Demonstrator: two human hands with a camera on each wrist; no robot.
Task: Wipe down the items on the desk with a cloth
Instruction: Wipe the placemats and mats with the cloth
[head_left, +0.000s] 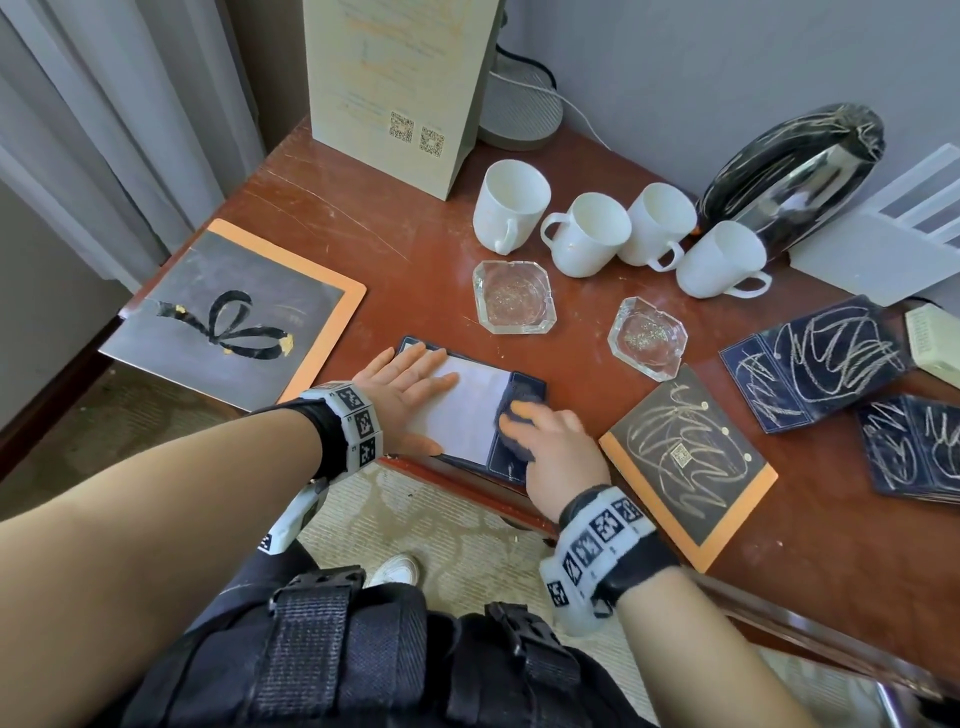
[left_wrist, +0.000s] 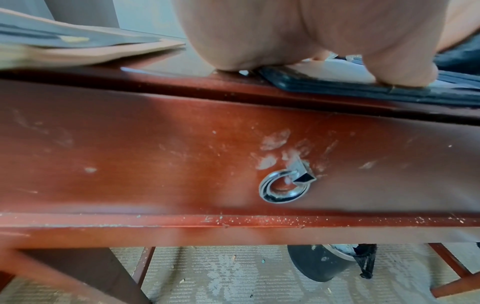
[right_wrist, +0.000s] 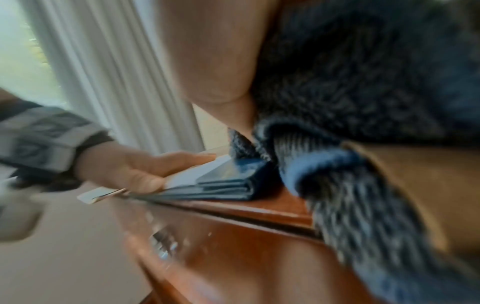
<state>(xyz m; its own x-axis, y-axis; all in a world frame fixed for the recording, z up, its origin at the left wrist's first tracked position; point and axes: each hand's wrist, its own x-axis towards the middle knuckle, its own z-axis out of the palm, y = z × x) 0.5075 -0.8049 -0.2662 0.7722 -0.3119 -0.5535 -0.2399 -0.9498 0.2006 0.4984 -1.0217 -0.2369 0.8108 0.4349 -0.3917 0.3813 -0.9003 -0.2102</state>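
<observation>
Dark blue terry cloth (head_left: 511, 423) is bunched under the right hand (head_left: 553, 447), whose grip is curled around it and presses it onto the right end of an open navy folder (head_left: 524, 387). The right wrist view is blurred, but the cloth (right_wrist: 350, 92) seems to fill the palm there, with a tail of it hanging over the front edge of the surface (right_wrist: 272, 207).

The left hand (head_left: 410, 395) lies flat, fingers straight and slightly spread, on the white sheet (head_left: 467, 410) inside the folder, just left of the cloth-holding grip; its grip is apart and clamped on nothing. In the left wrist view the heel of this hand (left_wrist: 285, 41) sits on the folder's near edge (left_wrist: 337, 86), which reaches the front lip of the red-brown wooden surface (head_left: 415, 249). Below that lip is a drawer front with a metal ring pull (left_wrist: 284, 188).

Beyond the two grips stand two glass ashtrays (head_left: 513, 297), and farther back four white mugs (head_left: 587, 234) in a loose row. To the right of the right grip lies an orange-edged card with gold scribbles (head_left: 685, 462), then more navy folders (head_left: 815, 358). Well to the left of the left grip a grey board with a black bow (head_left: 234, 322) overhangs the corner. A tall cream paper bag (head_left: 400, 88) stands at the back, and a black patterned kettle (head_left: 795, 171) behind the mugs.
</observation>
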